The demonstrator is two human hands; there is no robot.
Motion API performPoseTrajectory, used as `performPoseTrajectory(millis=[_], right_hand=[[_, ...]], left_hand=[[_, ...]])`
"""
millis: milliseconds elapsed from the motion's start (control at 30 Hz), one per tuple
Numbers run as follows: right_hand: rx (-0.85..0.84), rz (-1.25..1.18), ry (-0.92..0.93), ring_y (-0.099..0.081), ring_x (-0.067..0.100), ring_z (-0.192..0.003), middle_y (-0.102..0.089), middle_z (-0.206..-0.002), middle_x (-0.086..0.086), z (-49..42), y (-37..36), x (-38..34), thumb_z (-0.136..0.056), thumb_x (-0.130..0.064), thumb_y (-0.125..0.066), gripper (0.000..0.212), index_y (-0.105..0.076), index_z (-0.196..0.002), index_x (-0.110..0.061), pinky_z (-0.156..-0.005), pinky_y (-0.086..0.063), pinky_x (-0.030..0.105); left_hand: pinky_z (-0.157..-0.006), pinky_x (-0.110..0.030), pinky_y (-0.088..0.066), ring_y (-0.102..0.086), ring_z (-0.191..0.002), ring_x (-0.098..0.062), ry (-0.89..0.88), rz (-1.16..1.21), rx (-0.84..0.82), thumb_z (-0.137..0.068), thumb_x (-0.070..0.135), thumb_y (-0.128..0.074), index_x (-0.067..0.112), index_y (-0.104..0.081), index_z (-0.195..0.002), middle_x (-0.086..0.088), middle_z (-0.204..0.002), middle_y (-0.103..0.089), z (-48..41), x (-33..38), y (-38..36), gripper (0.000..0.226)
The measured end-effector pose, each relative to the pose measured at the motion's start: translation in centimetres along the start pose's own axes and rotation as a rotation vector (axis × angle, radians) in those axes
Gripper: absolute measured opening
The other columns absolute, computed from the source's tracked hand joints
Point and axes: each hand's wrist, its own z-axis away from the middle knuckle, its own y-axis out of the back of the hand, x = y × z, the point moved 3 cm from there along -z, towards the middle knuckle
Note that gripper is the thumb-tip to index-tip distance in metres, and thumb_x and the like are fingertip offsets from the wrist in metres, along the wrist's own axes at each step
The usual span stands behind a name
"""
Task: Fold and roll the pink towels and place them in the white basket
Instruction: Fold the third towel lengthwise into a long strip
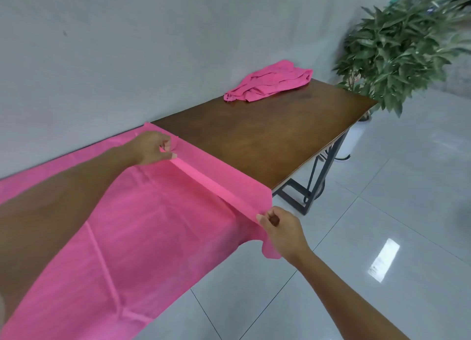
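Observation:
A large pink towel (pixel 142 232) lies spread flat over the near part of the brown wooden table (pixel 267 135), its near side hanging over the table edge. A narrow raised fold runs across its far end. My left hand (pixel 153 148) pinches that fold near the wall side. My right hand (pixel 283 230) pinches the same fold at the table's front edge. A second pink towel (pixel 267 82) sits crumpled at the far end of the table. The white basket is not in view.
A grey wall (pixel 127 46) runs along the table's far side. A leafy potted plant (pixel 397 49) in a white pot stands beyond the table's far right corner. Glossy grey floor tiles (pixel 382 212) spread to the right.

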Motion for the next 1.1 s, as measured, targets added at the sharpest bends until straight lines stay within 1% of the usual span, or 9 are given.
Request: performPoseTrajectory(millis=[200, 300, 400, 433, 600, 733, 800, 967, 1100], right_hand=[[0.019, -0.018, -0.025, -0.045, 0.003, -0.051, -0.053, -0.061, -0.01, 3.7, -2.2, -2.1, -0.096, -0.029, -0.065, 0.031, -0.053, -0.07, -0.019, -0.048, -0.043, 0.017], [0.02, -0.033, -0.043, -0.04, 0.006, -0.051, -0.05, -0.062, -0.005, 5.4, -3.3, -3.4, -0.097, -0.025, -0.064, 0.03, -0.052, -0.072, -0.012, -0.045, -0.041, 0.017], [0.032, -0.041, -0.052, -0.038, 0.008, -0.052, -0.045, -0.06, -0.006, 7.2, -5.2, -4.7, -0.097, -0.022, -0.065, 0.03, -0.053, -0.075, -0.006, -0.045, -0.039, 0.016], [0.036, -0.035, -0.056, -0.039, 0.008, -0.052, -0.045, -0.059, -0.008, 7.7, -6.1, -5.0, -0.096, -0.023, -0.066, 0.029, -0.054, -0.075, -0.007, -0.046, -0.039, 0.016], [0.054, 0.112, -0.06, -0.041, 0.005, -0.055, -0.045, -0.058, -0.013, 9.5, -10.1, -6.1, -0.094, -0.032, -0.07, 0.035, -0.051, -0.068, -0.019, -0.057, -0.04, 0.017], [0.079, 0.1, -0.099, -0.042, 0.004, -0.051, -0.046, -0.058, -0.01, 11.0, -12.4, -7.3, -0.095, -0.03, -0.069, 0.034, -0.054, -0.071, -0.011, -0.053, -0.04, 0.015], [0.072, 0.109, -0.107, -0.042, 0.003, -0.049, -0.048, -0.056, -0.009, 11.9, -13.2, -8.0, -0.095, -0.03, -0.069, 0.034, -0.054, -0.07, -0.012, -0.052, -0.04, 0.014], [0.057, 0.099, -0.101, -0.045, 0.004, -0.047, -0.051, -0.058, -0.005, 13.6, -14.3, -9.3, -0.097, -0.027, -0.067, 0.032, -0.056, -0.075, -0.006, -0.051, -0.042, 0.014], [0.019, 0.097, -0.084, -0.044, 0.006, -0.049, -0.049, -0.059, -0.004, 14.9, -14.9, -9.7, -0.097, -0.03, -0.067, 0.035, -0.052, -0.072, -0.01, -0.051, -0.04, 0.016]], left_hand=[[-0.069, -0.036, -0.047, -0.057, -0.075, -0.023, -0.09, 0.062, -0.023, -0.088, 0.028, -0.077, 0.011, -0.059, -0.073, -0.004, -0.076, -0.062, 2.8, -2.7, -0.1, 0.029], [-0.062, -0.029, -0.04, -0.052, -0.068, -0.018, -0.143, 0.115, -0.047, -0.089, 0.027, -0.077, 0.01, -0.057, -0.071, -0.005, -0.073, -0.06, 4.0, -4.3, -0.1, 0.032], [-0.059, -0.016, -0.036, -0.049, -0.065, -0.014, -0.187, 0.132, -0.077, -0.087, 0.023, -0.079, 0.009, -0.056, -0.07, -0.004, -0.072, -0.058, 5.5, -6.1, -0.4, 0.032], [-0.059, -0.015, -0.035, -0.048, -0.065, -0.012, -0.199, 0.132, -0.093, -0.085, 0.023, -0.081, 0.012, -0.055, -0.069, -0.002, -0.072, -0.057, 6.0, -7.0, -0.6, 0.032], [-0.064, -0.029, -0.041, -0.052, -0.069, -0.015, -0.205, 0.151, -0.156, -0.077, 0.02, -0.088, 0.015, -0.057, -0.07, 0.0, -0.073, -0.06, 7.7, -11.9, -2.0, 0.032], [-0.067, -0.03, -0.045, -0.056, -0.072, -0.015, -0.21, 0.186, -0.138, -0.078, 0.021, -0.087, 0.018, -0.059, -0.07, 0.001, -0.075, -0.063, 9.2, -14.0, -2.6, 0.03], [-0.068, -0.032, -0.046, -0.056, -0.072, -0.015, -0.217, 0.168, -0.132, -0.079, 0.021, -0.087, 0.02, -0.058, -0.068, 0.001, -0.075, -0.062, 10.2, -14.6, -2.6, 0.031], [-0.071, -0.036, -0.049, -0.058, -0.072, -0.022, -0.179, 0.161, -0.122, -0.077, 0.021, -0.087, 0.018, -0.06, -0.064, -0.001, -0.072, -0.062, 12.5, -15.2, -1.3, 0.031], [-0.07, -0.035, -0.048, -0.059, -0.074, -0.024, -0.14, 0.13, -0.114, -0.078, 0.021, -0.086, 0.019, -0.057, -0.064, -0.002, -0.074, -0.063, 14.9, -15.1, 0.2, 0.032]])
